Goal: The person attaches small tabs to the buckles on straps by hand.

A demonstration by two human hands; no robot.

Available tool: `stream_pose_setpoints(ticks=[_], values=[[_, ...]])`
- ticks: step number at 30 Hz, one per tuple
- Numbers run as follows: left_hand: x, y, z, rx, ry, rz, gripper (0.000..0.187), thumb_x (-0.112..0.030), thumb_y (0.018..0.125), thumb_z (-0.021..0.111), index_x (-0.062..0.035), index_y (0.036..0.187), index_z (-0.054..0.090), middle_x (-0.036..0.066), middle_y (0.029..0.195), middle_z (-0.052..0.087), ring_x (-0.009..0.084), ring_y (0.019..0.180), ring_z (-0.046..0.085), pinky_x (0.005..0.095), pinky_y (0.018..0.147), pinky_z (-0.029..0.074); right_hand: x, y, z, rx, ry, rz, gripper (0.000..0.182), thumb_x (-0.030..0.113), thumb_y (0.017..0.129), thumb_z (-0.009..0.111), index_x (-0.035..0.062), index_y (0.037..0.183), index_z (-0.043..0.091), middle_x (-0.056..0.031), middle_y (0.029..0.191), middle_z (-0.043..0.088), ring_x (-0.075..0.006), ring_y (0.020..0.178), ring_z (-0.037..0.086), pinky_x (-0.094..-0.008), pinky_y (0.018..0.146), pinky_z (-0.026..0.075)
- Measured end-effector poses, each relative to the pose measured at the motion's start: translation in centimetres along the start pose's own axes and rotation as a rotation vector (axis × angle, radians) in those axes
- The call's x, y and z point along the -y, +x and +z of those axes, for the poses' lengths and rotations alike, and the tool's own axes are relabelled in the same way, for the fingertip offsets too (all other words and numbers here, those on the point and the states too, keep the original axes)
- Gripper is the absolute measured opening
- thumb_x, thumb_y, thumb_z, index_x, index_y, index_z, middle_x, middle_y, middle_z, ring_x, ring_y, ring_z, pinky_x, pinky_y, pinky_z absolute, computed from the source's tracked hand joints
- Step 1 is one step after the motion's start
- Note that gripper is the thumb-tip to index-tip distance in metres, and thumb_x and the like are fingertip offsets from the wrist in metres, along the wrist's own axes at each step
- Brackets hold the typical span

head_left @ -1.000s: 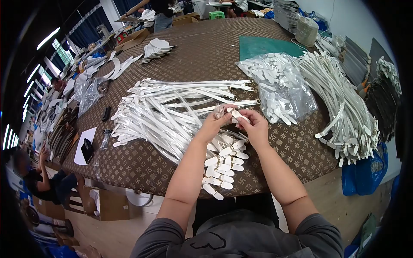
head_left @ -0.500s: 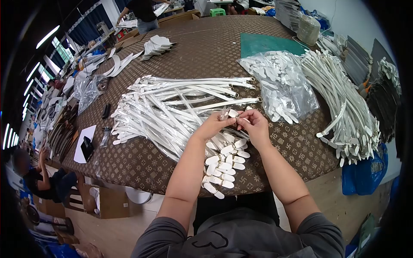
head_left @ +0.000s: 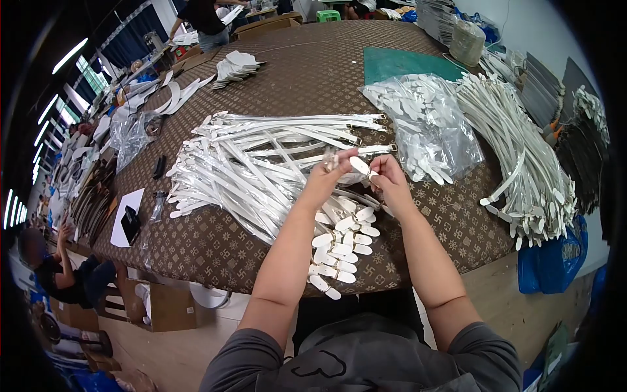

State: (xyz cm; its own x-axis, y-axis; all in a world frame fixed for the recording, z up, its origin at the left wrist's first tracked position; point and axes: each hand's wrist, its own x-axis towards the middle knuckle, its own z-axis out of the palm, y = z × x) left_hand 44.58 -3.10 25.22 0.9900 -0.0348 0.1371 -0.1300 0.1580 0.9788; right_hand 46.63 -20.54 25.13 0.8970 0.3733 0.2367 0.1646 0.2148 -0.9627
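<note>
A white strap tab (head_left: pixel 358 165) with a rounded end is pinched in the fingers of my right hand (head_left: pixel 392 181), over the near side of the heap. My left hand (head_left: pixel 324 179) is just left of the tab, its fingers curled around something small and shiny that I cannot make out. Below both hands, several white tabs with gold-coloured buckles (head_left: pixel 344 249) lie overlapping toward the table edge. Left of them spreads a large heap of white belts (head_left: pixel 228 171) in clear film, some with gold buckles at their far right ends.
On the patterned tablecloth (head_left: pixel 300 72) lie a clear bag of white tabs (head_left: pixel 424 124), a green mat (head_left: pixel 398 64) and a bundle of white straps (head_left: pixel 516 157) to the right. A black phone (head_left: pixel 130 225) rests on white paper at left. A person (head_left: pixel 62 268) sits at far left.
My hands have drawn slightly apart, the left toward the left. The white tab now shows its full rounded face between them, tilted up. The camera view has shifted slightly.
</note>
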Motion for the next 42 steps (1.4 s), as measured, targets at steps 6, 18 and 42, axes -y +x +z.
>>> stream_pose_setpoints(ticks=[6, 18, 42], values=[[-0.2, 0.0, -1.6, 0.064, -0.139, 0.058, 0.043, -0.023, 0.093, 0.051, -0.0021, 0.129, 0.043, 0.003, 0.085, 0.055, 0.0111, 0.068, 0.048, 0.0243, 0.06, 0.039, 2.1, 0.6, -6.3, -0.25, -0.29, 0.132, 0.02, 0.007, 0.085, 0.04, 0.002, 0.081, 0.059, -0.0038, 0.062, 0.052, -0.0084, 0.062, 0.05, -0.0236, 0.059, 0.039], [-0.3, -0.1, -0.8, 0.043, -0.262, 0.064, 0.042, -0.025, 0.094, 0.048, -0.0013, 0.128, 0.041, 0.004, 0.092, 0.05, 0.0117, 0.071, 0.046, 0.0252, 0.065, 0.04, 0.4, 0.9, -12.2, -0.633, -0.913, 0.381, 0.029, 0.02, 0.078, 0.046, 0.0012, 0.084, 0.067, -0.0161, 0.074, 0.064, -0.0266, 0.067, 0.061, -0.0361, 0.064, 0.047], [0.5, 0.1, -1.0, 0.08, 0.011, 0.072, 0.017, -0.02, 0.092, 0.054, -0.0029, 0.094, 0.054, 0.002, 0.078, 0.057, 0.0092, 0.068, 0.053, 0.0234, 0.065, 0.044, 1.1, 0.1, -11.6, -0.636, -1.248, 0.463, 0.042, 0.019, 0.063, 0.076, 0.0114, 0.102, 0.063, -0.009, 0.113, 0.058, -0.0295, 0.106, 0.052, -0.0411, 0.089, 0.04]])
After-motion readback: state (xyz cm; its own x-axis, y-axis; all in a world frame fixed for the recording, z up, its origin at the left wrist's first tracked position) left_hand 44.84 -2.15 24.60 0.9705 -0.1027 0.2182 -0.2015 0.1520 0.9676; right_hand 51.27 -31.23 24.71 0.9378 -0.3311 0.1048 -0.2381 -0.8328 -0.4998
